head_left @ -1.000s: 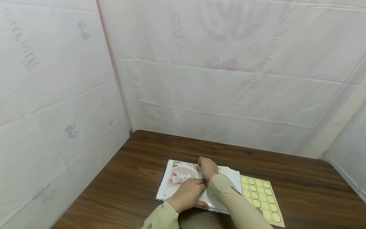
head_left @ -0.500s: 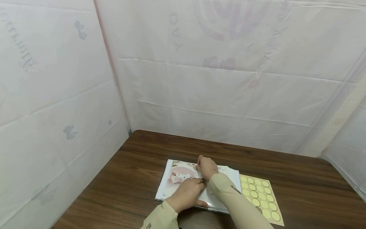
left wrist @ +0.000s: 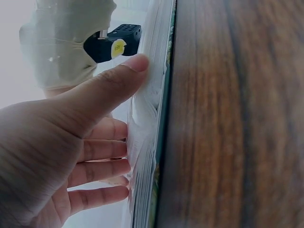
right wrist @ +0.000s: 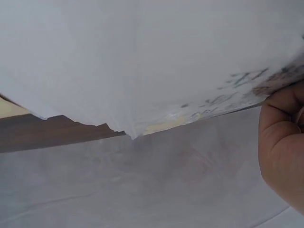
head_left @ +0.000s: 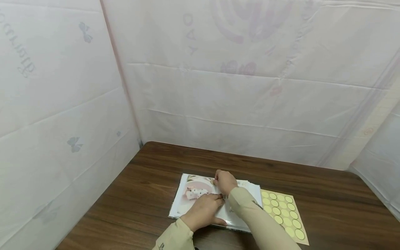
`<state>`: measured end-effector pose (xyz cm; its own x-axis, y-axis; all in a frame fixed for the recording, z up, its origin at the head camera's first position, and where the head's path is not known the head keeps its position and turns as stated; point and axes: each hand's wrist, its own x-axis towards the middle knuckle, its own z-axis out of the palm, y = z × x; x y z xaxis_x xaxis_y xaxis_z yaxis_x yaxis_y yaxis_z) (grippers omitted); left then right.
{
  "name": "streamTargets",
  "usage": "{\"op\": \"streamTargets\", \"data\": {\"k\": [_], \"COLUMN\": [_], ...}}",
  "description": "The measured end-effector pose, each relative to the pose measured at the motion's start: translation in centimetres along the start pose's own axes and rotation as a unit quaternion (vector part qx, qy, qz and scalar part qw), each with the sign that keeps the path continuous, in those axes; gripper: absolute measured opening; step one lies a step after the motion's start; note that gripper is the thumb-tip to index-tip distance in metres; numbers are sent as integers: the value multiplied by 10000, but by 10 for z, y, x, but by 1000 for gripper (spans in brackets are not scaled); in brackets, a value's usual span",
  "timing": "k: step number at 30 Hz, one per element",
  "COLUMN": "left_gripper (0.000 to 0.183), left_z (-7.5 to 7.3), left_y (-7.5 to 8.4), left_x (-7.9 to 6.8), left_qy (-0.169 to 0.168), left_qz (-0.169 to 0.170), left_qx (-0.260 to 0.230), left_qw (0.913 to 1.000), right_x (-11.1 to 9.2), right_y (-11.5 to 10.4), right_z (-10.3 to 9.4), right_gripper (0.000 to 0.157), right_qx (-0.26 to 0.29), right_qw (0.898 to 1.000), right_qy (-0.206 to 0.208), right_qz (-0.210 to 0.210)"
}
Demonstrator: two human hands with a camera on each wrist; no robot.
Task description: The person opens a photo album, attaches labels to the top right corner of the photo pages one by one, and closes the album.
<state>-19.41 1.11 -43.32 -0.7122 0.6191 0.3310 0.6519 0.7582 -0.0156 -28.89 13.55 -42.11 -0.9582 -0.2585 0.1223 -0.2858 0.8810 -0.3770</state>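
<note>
A book (head_left: 182, 194) with pages in clear sleeves lies on the table, its top page showing a pink-and-white picture. My left hand (head_left: 203, 211) rests across the page with fingers extended; in the left wrist view its thumb (left wrist: 135, 63) lies at the near edge of the stacked pages (left wrist: 148, 118). Near the book's far edge, my right hand (head_left: 226, 182) is curled, pinching a small yellowish round sticker (head_left: 213, 181) low over the page. In the right wrist view that hand (right wrist: 284, 147) is partly cut off and the sticker is hidden.
A sheet of round yellow stickers (head_left: 289, 222) lies right of the book, partly covered by the right sleeve (head_left: 259, 222). The brown wooden table (head_left: 150, 184) is bounded by pale printed cloth walls (head_left: 218, 104). A black device (left wrist: 126, 40) shows on the right wrist.
Both hands keep practically the same place on the book. The whole head view shifts very slightly.
</note>
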Motion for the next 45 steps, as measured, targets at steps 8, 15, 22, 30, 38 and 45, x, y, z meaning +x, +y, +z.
{"op": "streamTargets", "data": {"k": [8, 15, 22, 30, 38, 45], "left_gripper": [67, 65, 65, 68, 68, 68], "left_z": [-1, -3, -3, -3, -4, -4], "left_y": [-2, -4, -6, -10, -12, -13], "left_x": [-1, -2, -3, -6, -7, -8], "left_qy": [-43, -129, -209, -197, -134, -96], "left_qz": [-69, -90, -136, -173, -169, -192], "left_qx": [75, 104, 62, -33, -33, -94], "left_qw": [9999, 9998, 9997, 9996, 9998, 9997], "right_x": [-5, -15, -22, -30, -45, -59], "right_y": [0, 6, 23, 33, 41, 45], "right_z": [-17, -33, -43, -47, -46, -41], "right_gripper": [9, 10, 10, 9, 5, 5], "right_qx": [1266, 1570, 1719, 1731, 1512, 1444], "right_qw": [9913, 9861, 9833, 9843, 9885, 9892], "right_qy": [-345, -495, -469, -222, 70, 191], "right_qz": [69, 213, 379, 253, -8, -143]}}
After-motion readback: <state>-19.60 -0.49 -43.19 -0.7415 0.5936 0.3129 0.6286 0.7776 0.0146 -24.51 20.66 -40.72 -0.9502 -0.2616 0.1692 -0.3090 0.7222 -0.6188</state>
